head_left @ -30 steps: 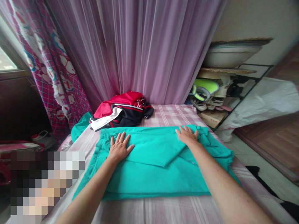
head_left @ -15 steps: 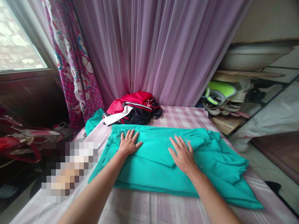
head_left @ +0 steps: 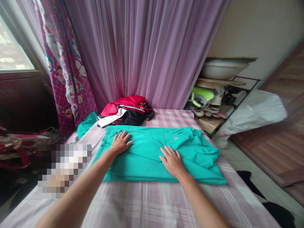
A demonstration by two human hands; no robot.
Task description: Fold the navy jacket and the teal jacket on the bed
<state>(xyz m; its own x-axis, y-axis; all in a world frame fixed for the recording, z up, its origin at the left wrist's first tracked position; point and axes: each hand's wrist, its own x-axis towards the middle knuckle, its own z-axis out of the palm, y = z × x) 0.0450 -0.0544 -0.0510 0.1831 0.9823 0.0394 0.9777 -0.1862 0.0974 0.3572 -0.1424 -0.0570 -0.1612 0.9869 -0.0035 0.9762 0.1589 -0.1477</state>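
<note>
A teal garment (head_left: 144, 158) lies folded across the bed, smooth on the left and rumpled at its right end, with a small pale logo near its upper right. My left hand (head_left: 120, 142) rests flat on its upper left part, fingers spread. On the middle right of the cloth lies my right hand (head_left: 172, 160), palm down, fingers a little apart, just below the logo. Neither hand grips anything.
Behind the garment is a pile of red and black clothes (head_left: 133, 109) with a white strip. More teal cloth (head_left: 87, 124) sits at the bed's left edge. A shoe rack (head_left: 244, 90) stands right of the checked bed sheet (head_left: 133, 205).
The view has shifted, showing more of the right side. My right hand has slid toward me on the garment, uncovering the logo. My left hand stays near the upper left.
</note>
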